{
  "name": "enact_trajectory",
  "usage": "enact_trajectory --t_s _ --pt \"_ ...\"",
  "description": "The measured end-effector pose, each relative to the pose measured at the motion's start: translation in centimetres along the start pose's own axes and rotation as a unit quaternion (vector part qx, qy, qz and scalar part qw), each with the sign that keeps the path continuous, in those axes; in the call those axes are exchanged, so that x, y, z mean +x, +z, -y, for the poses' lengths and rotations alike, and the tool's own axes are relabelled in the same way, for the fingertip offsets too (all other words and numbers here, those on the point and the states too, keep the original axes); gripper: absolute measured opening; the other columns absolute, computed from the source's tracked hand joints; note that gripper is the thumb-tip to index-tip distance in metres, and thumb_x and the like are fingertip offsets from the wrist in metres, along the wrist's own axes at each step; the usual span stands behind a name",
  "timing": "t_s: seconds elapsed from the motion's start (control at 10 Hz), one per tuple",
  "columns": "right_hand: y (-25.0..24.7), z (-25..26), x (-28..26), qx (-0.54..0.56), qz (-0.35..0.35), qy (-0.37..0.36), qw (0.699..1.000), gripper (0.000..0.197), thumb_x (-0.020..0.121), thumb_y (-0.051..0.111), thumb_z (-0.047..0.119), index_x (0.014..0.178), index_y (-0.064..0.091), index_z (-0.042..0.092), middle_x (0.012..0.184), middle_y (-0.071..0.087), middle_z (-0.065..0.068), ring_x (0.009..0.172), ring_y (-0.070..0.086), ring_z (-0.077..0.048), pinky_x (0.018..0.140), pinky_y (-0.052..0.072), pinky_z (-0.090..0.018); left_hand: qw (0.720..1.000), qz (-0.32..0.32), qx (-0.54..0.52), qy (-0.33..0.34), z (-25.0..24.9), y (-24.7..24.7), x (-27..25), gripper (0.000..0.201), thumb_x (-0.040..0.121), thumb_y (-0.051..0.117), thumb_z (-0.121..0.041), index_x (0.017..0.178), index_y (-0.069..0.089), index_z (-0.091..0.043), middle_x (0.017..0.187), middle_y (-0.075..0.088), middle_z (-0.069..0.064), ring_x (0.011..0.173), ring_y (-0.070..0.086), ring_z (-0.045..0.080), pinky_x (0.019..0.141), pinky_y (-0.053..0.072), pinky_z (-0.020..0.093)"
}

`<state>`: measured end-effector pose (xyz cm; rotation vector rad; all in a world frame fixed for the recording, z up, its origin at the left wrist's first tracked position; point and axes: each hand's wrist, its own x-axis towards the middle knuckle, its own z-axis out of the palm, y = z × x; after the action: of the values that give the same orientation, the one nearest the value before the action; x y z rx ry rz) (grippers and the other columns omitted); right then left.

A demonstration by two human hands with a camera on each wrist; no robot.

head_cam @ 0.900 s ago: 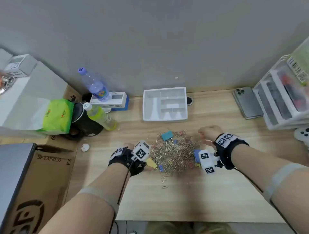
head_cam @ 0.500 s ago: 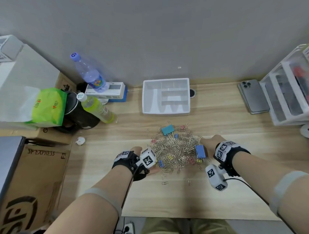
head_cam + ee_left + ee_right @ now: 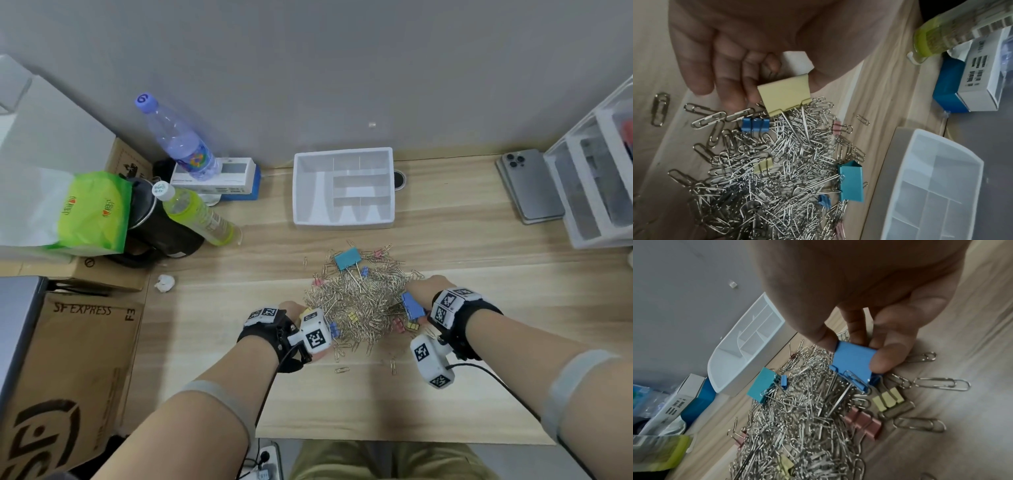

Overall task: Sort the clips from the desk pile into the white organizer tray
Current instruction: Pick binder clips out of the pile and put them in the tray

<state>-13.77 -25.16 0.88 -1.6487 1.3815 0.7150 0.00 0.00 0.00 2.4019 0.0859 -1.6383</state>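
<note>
From the head: clip pile point(image 3: 359, 301) mid-desk, flanked by left hand point(image 3: 291, 310) and right hand point(image 3: 423, 291); white organizer tray point(image 3: 342, 222) beyond, compartments bare. Left wrist: fingers and thumb pinching a yellow binder clip point(image 3: 785, 94) at the pile's edge. Right wrist: thumb and fingers pinching a blue binder clip point(image 3: 854, 361) — just above the paperclips.

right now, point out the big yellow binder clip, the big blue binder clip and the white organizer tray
big yellow binder clip point(image 3: 785, 94), left wrist view, its flat face
big blue binder clip point(image 3: 854, 359), right wrist view, its flat face
white organizer tray point(image 3: 296, 192), head view, its left wall
</note>
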Motion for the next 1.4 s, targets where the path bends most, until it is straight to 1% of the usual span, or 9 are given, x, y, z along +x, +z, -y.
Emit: enact_trajectory --t_s 0.1,0.2,0.4,0.5,0.6,0.7,1.0,1.2,1.4 --pt "-0.3 0.6 -0.3 0.015 0.015 0.009 1.000 0.034 0.085 0.049 0.041 0.087 0.052 0.007 0.078 0.058 -0.012 0.065 0.054 -0.026 0.061 0.038 -0.029 0.999 0.013 -0.050 -0.004 -0.5 -0.5 -0.9 0.021 0.080 0.059 -0.021 0.062 0.047 -0.019 0.065 0.052 0.004 0.059 0.049 0.017 0.067 0.057 0.022" --pt "-0.6 0.6 -0.4 0.025 0.022 0.003 0.999 0.037 0.080 0.047 0.044 0.082 0.054 0.008 0.076 0.061 -0.013 0.063 0.056 -0.026 0.064 0.039 -0.030 0.994 -0.002 -0.109 0.019 -2.0 -1.2 -2.9 0.037 0.100 0.043 -0.009 0.066 0.043 -0.022 0.071 0.045 -0.007 0.061 0.044 0.002 0.050 0.043 0.005" --pt "-0.9 1.1 -0.3 0.060 0.071 -0.017 0.996 0.024 0.073 0.052 0.034 0.072 0.049 0.010 0.063 0.052 -0.012 0.057 0.049 -0.026 0.063 0.035 -0.035 0.968 0.009 -0.249 -0.003 -2.6 -1.6 -4.2 0.027 0.101 0.042 -0.012 0.074 0.049 -0.009 0.074 0.047 0.004 0.063 0.047 0.013 0.057 0.045 0.022" --pt "-1.6 1.9 -2.4 0.065 0.068 -0.027 0.995 0.021 0.085 0.050 0.028 0.075 0.047 0.010 0.067 0.050 -0.011 0.048 0.043 -0.021 0.052 0.030 -0.026 0.952 0.010 -0.305 -0.015 -3.1 -1.6 -4.8 0.019 0.096 0.052 -0.019 0.104 0.055 -0.002 0.085 0.058 0.013 0.070 0.056 0.024 0.072 0.055 0.031" --pt "-1.7 1.9 -3.0 0.060 0.084 -0.059 0.993 0.028 0.094 0.045 0.025 0.072 0.045 0.007 0.062 0.049 -0.010 0.030 0.044 -0.015 0.034 0.028 -0.013 0.934 0.021 -0.356 -0.037 -3.2 -1.4 -4.4 0.043 0.089 0.061 -0.027 0.125 0.055 -0.004 0.118 0.063 0.019 0.076 0.059 0.029 0.100 0.048 0.048" --pt "-1.3 1.6 -2.6 0.060 0.052 -0.116 0.990 0.036 0.090 0.048 0.033 0.062 0.036 0.013 0.060 0.040 -0.009 0.051 0.044 -0.023 0.049 0.035 -0.022 0.922 0.036 -0.383 -0.045 -3.3 -0.6 -3.9 0.029 0.094 0.055 -0.030 0.115 0.053 -0.010 0.084 0.058 0.015 0.065 0.054 0.026 0.084 0.051 0.041" --pt "-0.6 0.4 -1.9 -0.038 -0.012 -0.185 0.982 0.050 0.095 0.049 0.028 0.050 0.029 0.017 0.046 0.026 0.001 0.043 0.026 -0.018 0.049 0.021 -0.029 0.906 0.129 -0.402 -0.034 -2.7 1.4 -3.5 0.049 0.091 0.053 -0.051 0.111 0.051 -0.006 0.073 0.053 0.012 0.056 0.056 0.026 0.066 0.053 0.039" --pt "-1.4 0.6 -1.9 0.042 0.052 -0.100 0.993 0.041 0.101 0.043 0.026 0.064 0.049 0.006 0.058 0.049 -0.009 0.044 0.045 -0.021 0.040 0.032 -0.022 0.890 0.169 -0.423 -0.016 -2.7 1.3 -3.6 0.052 0.087 0.060 -0.054 0.112 0.055 -0.008 0.080 0.057 0.014 0.066 0.062 0.029 0.080 0.057 0.045" --pt "-1.8 0.6 -2.2 0.115 0.167 0.019 0.979 0.032 0.100 0.038 0.025 0.077 0.052 0.006 0.053 0.047 -0.005 0.030 0.033 -0.011 0.036 0.022 -0.012 0.865 0.156 -0.476 0.011 -3.0 1.4 -3.4 0.045 0.085 0.071 -0.037 0.113 0.057 -0.004 0.090 0.063 0.019 0.076 0.066 0.032 0.073 0.060 0.045"
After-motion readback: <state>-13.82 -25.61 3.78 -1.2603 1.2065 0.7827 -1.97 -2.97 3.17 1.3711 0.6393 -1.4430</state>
